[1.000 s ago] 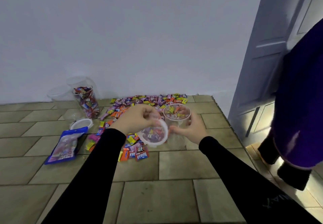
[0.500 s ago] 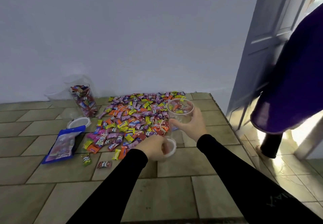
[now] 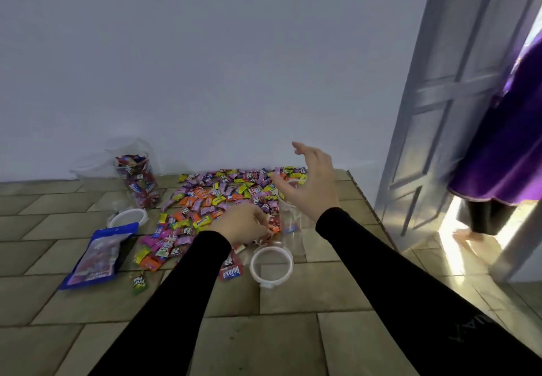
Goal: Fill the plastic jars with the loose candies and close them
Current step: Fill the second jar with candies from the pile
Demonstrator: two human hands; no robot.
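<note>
**Head cam: one view, fwd and down**

Single wide-angle cam on the person's head, tilted down over both black sleeves at the tiled floor (image 3: 264,346). Candy pile (image 3: 223,199) sits mid-frame, near; left hand (image 3: 243,223) and right hand (image 3: 313,182) reach into it. Wall (image 3: 205,67) fills the top half, door (image 3: 445,111) at right edge. No second view to overlap.

1. A plain pale wall (image 3: 205,67) is seen behind.
2. The floor (image 3: 264,343) is laid with brown tiles.
3. A panelled door (image 3: 440,129) is opened at right, bright light admitted.
</note>
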